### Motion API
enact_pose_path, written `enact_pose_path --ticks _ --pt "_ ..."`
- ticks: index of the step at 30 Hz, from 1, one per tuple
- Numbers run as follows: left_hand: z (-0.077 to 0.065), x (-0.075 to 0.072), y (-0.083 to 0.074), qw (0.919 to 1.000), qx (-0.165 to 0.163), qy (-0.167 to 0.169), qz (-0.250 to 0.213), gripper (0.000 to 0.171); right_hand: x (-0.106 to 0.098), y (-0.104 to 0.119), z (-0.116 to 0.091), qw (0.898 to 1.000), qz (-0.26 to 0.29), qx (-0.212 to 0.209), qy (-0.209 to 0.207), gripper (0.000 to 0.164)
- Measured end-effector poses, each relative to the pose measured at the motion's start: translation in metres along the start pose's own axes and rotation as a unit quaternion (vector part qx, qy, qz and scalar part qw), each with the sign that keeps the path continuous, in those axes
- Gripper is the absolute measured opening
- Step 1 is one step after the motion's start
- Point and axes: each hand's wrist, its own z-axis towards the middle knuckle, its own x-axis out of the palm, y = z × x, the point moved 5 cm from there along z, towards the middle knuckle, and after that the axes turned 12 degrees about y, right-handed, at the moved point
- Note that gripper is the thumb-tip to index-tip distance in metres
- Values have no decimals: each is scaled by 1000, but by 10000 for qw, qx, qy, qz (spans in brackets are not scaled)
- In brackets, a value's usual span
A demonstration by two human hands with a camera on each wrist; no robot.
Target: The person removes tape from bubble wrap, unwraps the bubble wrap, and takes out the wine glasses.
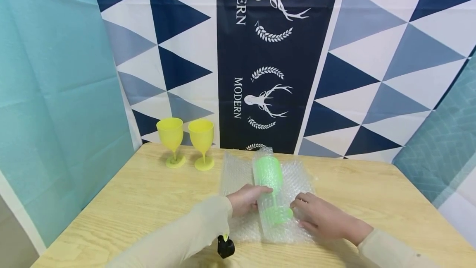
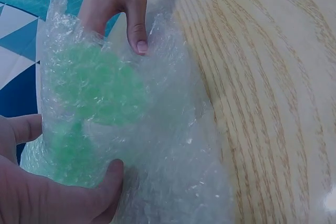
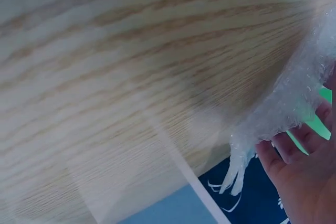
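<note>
A green goblet (image 1: 269,172) lies on a sheet of bubble wrap (image 1: 237,173), its bowl toward the back wall. One layer of the wrap is folded over it, blurring its outline in the left wrist view. My left hand (image 1: 245,200) grips the covered goblet around the stem, thumb on top. By the goblet's foot, my right hand (image 1: 322,217) holds the right part of the bubble wrap with bent fingers. In the left wrist view its thumb (image 2: 137,40) lies against the plastic; the other fingers are partly hidden behind it.
Two yellow goblets (image 1: 171,135) stand upright at the back left of the wooden table (image 1: 148,202). A patterned cloth (image 1: 186,44) hangs behind the table's far edge. A small black device (image 1: 225,247) sits beneath the left wrist.
</note>
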Motion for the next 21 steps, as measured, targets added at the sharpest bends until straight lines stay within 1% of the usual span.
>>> enact_pose_path --ticks 3,5,8,10,12,13,15,18,21 --pt "-1 -2 0 9999 52 -43 86 78 1 -1 2 9998 108 117 81 37" --pt "-3 -4 -1 9997 83 -164 170 80 2 -1 2 9996 170 200 133 38" --pt "-6 -8 -3 9986 84 -442 269 88 0 -3 2 9992 237 270 190 38" --pt "-9 -13 -4 9971 47 -664 356 91 -1 -3 3 9992 268 231 167 38" --pt "-11 -17 -5 9950 41 -849 517 90 -2 -3 3 9991 296 226 187 38" --pt "-12 -20 -6 9937 47 -928 621 86 -2 -2 2 9989 327 243 220 38" --pt "-14 -23 -10 9897 132 -1135 859 81 -1 -2 2 9985 381 274 277 39" --pt "-17 -25 -22 9799 437 -1478 1268 71 0 -4 1 9976 443 367 390 38" --pt "-21 -22 -37 9630 869 -1826 1780 68 1 -4 0 9977 435 364 360 39"
